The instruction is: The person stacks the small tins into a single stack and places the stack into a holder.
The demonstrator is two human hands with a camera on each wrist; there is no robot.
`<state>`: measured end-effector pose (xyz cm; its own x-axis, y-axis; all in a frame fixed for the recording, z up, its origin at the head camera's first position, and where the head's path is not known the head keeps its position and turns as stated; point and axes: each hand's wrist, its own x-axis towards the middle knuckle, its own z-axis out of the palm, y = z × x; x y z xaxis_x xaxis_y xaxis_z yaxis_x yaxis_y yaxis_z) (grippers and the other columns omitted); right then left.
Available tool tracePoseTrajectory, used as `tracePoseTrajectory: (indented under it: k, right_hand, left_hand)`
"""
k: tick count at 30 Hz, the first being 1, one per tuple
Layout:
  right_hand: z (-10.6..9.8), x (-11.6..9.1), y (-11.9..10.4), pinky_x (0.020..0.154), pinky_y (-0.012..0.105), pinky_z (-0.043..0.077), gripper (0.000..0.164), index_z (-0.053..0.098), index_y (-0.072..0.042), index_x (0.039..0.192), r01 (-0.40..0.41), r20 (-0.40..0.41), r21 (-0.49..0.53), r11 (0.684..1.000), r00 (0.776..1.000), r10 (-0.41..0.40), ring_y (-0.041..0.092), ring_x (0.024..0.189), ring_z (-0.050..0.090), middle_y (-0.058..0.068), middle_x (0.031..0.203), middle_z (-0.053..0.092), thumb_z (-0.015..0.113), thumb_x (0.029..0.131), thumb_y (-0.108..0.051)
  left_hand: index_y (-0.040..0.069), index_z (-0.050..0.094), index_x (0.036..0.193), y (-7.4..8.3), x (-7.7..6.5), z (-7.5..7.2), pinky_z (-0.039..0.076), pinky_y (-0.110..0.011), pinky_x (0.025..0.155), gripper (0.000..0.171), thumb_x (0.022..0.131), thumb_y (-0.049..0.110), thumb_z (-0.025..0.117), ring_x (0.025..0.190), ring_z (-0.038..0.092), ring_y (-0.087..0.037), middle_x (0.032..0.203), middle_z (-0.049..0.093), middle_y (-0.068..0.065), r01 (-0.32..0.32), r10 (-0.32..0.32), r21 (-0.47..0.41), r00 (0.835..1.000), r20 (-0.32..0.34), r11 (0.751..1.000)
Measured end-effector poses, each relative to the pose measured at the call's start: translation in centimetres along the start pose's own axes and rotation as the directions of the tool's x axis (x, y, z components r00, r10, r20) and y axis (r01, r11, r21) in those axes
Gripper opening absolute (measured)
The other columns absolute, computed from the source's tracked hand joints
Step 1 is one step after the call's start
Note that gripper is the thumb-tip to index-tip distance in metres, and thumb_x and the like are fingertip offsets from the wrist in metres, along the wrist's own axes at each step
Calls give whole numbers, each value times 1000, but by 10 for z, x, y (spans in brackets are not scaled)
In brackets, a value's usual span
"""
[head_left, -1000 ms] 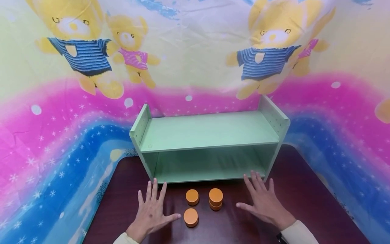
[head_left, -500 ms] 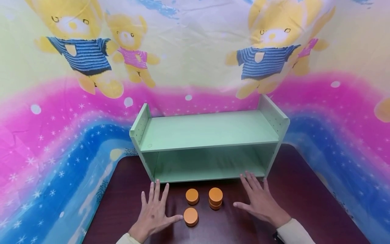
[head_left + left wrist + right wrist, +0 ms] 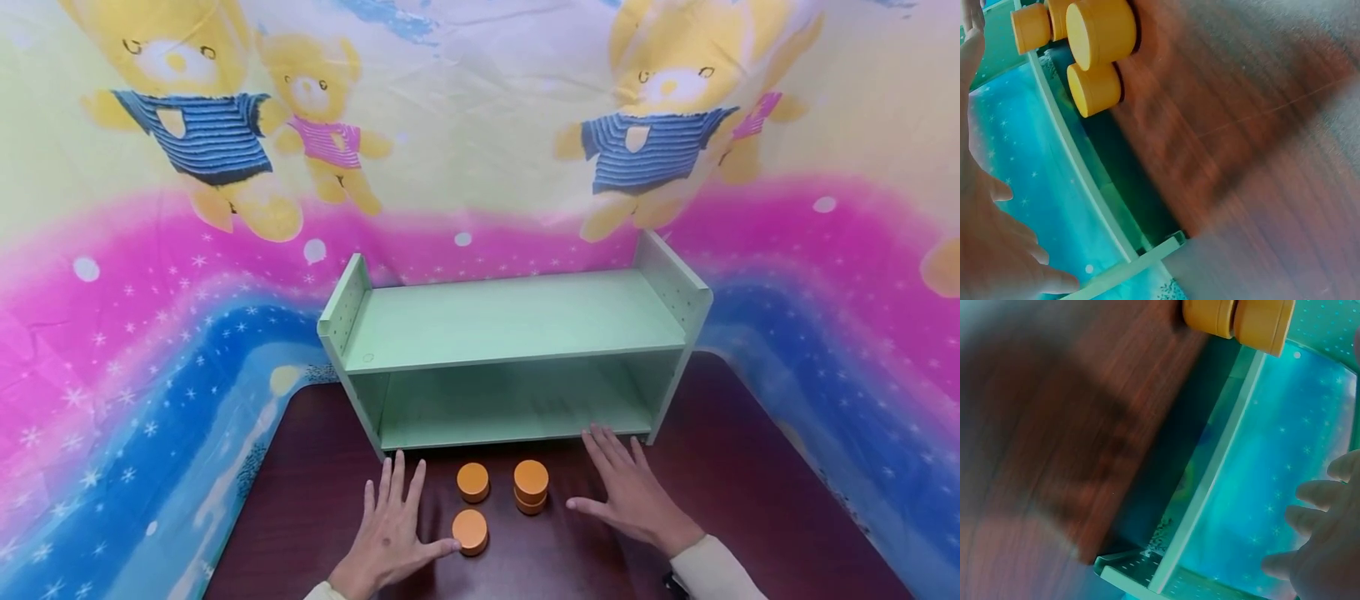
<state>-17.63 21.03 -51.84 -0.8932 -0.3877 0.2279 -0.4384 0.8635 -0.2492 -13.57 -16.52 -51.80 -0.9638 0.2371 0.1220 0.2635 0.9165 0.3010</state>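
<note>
left hand (image 3: pixel 390 536) and right hand (image 3: pixel 636 500) held apart, fingers spread, four orange cylinders (image 3: pixel 472 482) between them on a dark surface (image 3: pixel 757 483), green shelf (image 3: pixel 517 321) beyond

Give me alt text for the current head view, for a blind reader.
A person's spread left hand and right hand flank four orange cylinders, two of them stacked, on a dark table. A pale green shelf stands behind them, before a backdrop printed with teddy bears.
</note>
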Motion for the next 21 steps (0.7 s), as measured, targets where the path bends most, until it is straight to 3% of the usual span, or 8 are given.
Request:
tracePoseTrajectory:
  k: [12, 21]
  right_hand:
    - [9, 3, 0, 117, 63, 22, 107, 31, 3, 153, 8, 10, 45, 999, 1000, -9, 39, 146, 27, 23, 158, 31, 65, 83, -69]
    - [15, 7, -2, 117, 59, 26, 112, 30, 3, 154, 37, 13, 122, 992, 999, -39, 38, 145, 30, 23, 157, 32, 67, 79, -72]
  left_hand:
    - [2, 27, 156, 1, 2, 7, 22, -69, 114, 118, 74, 72, 72, 146, 13, -50, 160, 13, -32, 1, 1, -68, 1000, 22, 998]
    - [0, 29, 155, 2, 2, 18, 28, -67, 112, 117, 73, 69, 76, 146, 20, -46, 160, 19, -27, -47, 44, -129, 999, -25, 990]
